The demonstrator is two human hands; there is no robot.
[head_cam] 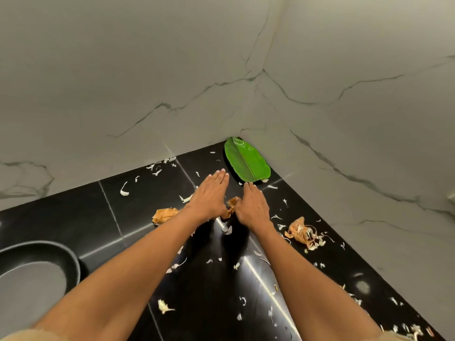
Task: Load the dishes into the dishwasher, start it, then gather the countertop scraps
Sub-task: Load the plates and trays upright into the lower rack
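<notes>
Both hands, left (209, 195) and right (251, 205), lay flat with straight fingers on the black tiled bench (138, 210) among orange peel scraps (299, 232), holding nothing. A green leaf-shaped plate (246, 161) held nothing.

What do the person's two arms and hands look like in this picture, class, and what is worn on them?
Both forearms are bare from the elbows down to the left hand and the right hand. No rings, watch, bracelets or gloves show. The fingernails look short and pale. At the bottom corners of the picture, a light beige fabric edge shows near each upper arm, probably short sleeves.
</notes>
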